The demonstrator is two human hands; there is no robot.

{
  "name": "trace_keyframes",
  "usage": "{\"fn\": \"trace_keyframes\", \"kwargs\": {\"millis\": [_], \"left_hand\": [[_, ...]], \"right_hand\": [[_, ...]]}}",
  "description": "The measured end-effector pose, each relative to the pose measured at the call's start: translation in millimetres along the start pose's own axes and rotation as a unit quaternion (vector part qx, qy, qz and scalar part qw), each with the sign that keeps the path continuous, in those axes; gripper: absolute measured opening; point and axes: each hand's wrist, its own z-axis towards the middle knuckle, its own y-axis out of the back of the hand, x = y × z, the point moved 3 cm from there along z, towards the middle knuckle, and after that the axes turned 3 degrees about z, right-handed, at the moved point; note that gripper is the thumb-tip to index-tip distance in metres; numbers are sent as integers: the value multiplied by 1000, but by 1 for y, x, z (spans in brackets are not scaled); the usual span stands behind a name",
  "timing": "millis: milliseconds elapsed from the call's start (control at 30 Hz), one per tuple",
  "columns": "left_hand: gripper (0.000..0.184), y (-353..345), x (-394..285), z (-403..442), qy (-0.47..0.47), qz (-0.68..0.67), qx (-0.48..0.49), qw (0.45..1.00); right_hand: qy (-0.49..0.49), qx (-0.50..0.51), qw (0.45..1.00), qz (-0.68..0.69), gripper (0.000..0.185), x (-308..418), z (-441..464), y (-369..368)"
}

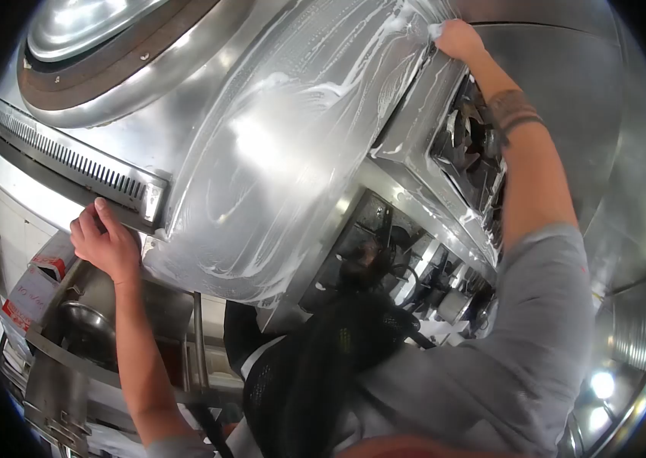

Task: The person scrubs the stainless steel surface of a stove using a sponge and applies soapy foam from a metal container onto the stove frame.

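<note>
My right hand (460, 40) is closed at the top right of the soapy steel surface (300, 153). A bit of something white shows at its fingers, too small to make out, with white suds around it. My left hand (107, 238) rests at the front edge of the steel counter, beside the slotted vent strip (71, 151). Its fingers are curled, and whatever they may hold is hidden. White foam streaks cover the wide surface between the two hands.
A stove with burner grates (468, 145) stands under my right arm. At the upper left is a large round steel vessel (147, 76). Boxes (31, 292) and a metal pot (88, 324) sit below the counter at left. A steel wall (567, 84) curves behind my right arm.
</note>
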Motion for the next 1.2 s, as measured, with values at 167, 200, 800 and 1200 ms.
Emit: {"fn": "trace_keyframes", "kwargs": {"millis": [167, 200, 800, 1200], "left_hand": [[39, -1, 0, 0, -20, 25, -11, 999], [39, -1, 1, -1, -22, 31, -13, 999], [40, 52, 25, -57, -160, -107, 126, 973], [30, 57, 87, -347, -555, 149, 484, 660]], "right_hand": [[73, 54, 988, 124, 22, 110, -121, 42], [117, 38, 984, 125, 22, 138, -147, 47], [-76, -64, 962, 254, 24, 81, -568, -136], [-601, -124, 685, 392, 34, 88, -963, -278]]}}
